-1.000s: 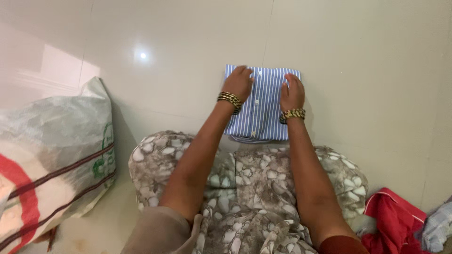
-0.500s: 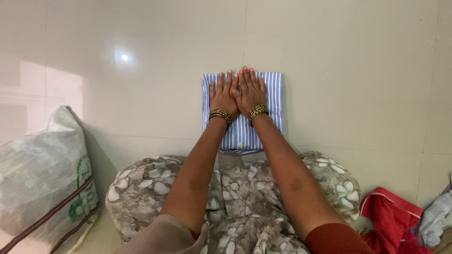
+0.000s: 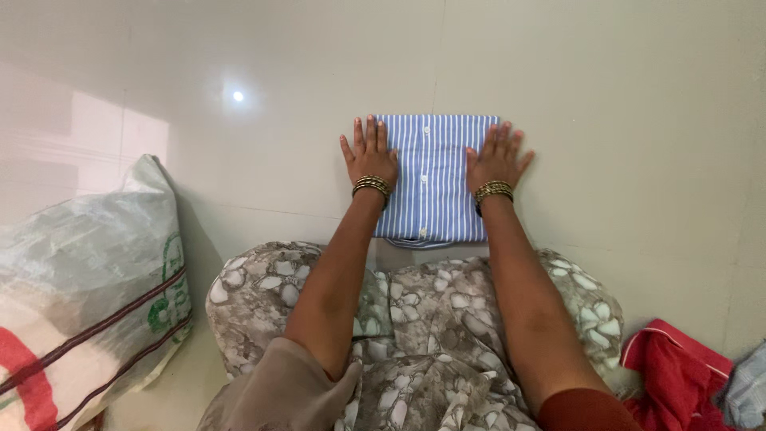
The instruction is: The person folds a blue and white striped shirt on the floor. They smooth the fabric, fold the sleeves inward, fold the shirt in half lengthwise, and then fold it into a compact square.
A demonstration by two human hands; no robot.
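— What lies around us, biggest first?
— A glossy tiled floor (image 3: 606, 120), a woven plastic sack (image 3: 88, 271) at 8 o'clock, crumpled red cloth (image 3: 674, 375) at 4.
— And the folded shirt (image 3: 433, 172)?
— A neat blue-and-white striped rectangle with small white buttons, on the floor at 12 o'clock.
— Our hands?
— Left hand (image 3: 369, 156) and right hand (image 3: 496, 158) rest flat on its side edges, fingers spread, gripping nothing.

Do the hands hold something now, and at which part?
Nothing is gripped. Left hand and right hand lie flat, fingers spread, on the shirt's side edges.
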